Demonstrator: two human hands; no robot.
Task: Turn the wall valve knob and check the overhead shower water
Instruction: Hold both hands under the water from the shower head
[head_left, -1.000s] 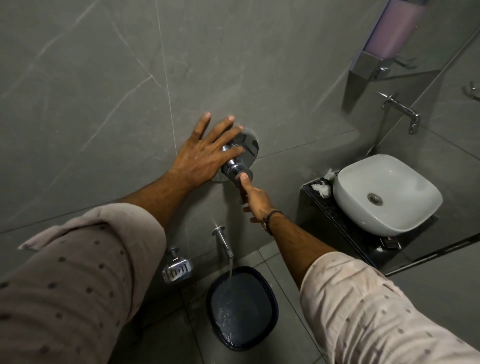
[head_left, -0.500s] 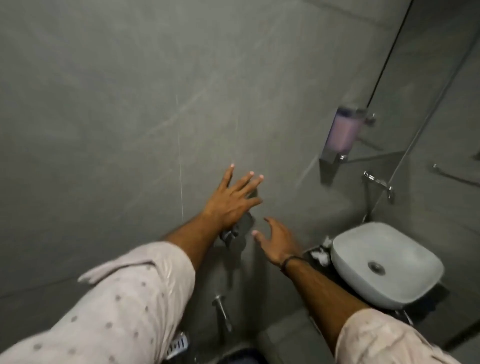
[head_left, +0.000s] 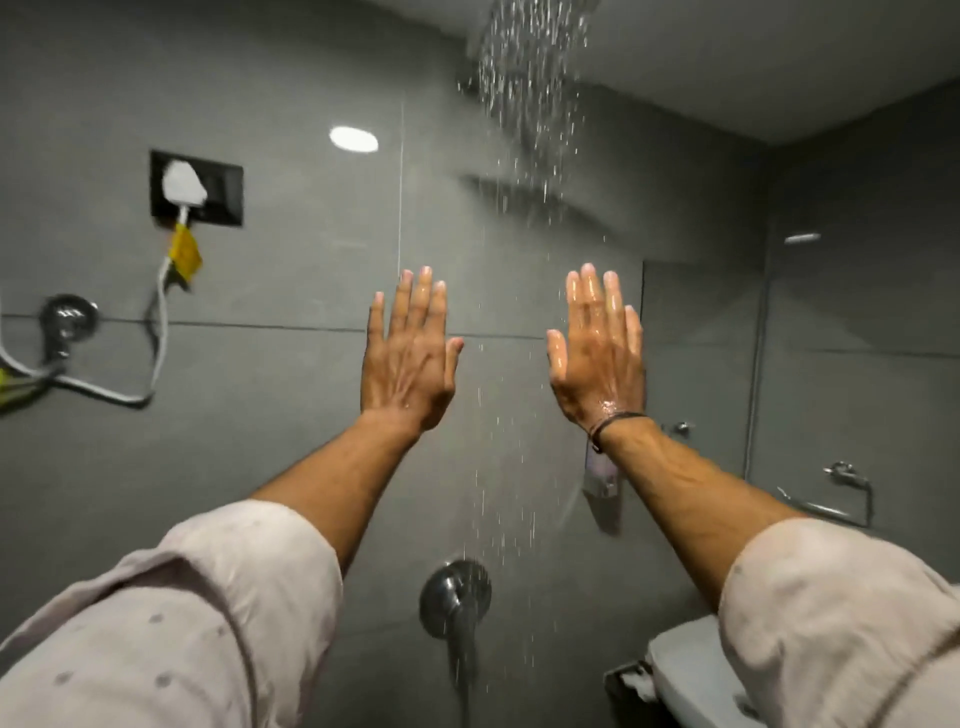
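The chrome wall valve knob (head_left: 455, 597) sits low on the grey tiled wall, with nothing touching it. Water drops (head_left: 530, 104) fall from the overhead shower at the top edge; the shower head itself is mostly out of frame. My left hand (head_left: 410, 358) is raised flat, fingers up and apart, left of the falling stream. My right hand (head_left: 597, 353) is raised the same way to the right of the stream, wet and shiny, with a dark band on the wrist. Both hands hold nothing and are well above the knob.
A black wall socket with a white plug and cord (head_left: 182, 192) is at upper left, above a chrome fitting (head_left: 67, 317). A white basin (head_left: 691, 670) shows at bottom right. A chrome towel ring (head_left: 841, 493) hangs on the right wall, beside a glass partition (head_left: 701, 338).
Both hands left the valve knob and rose up beside the falling water. The view tilted upward from the floor and basin. Water now falls from overhead instead of the low spout.
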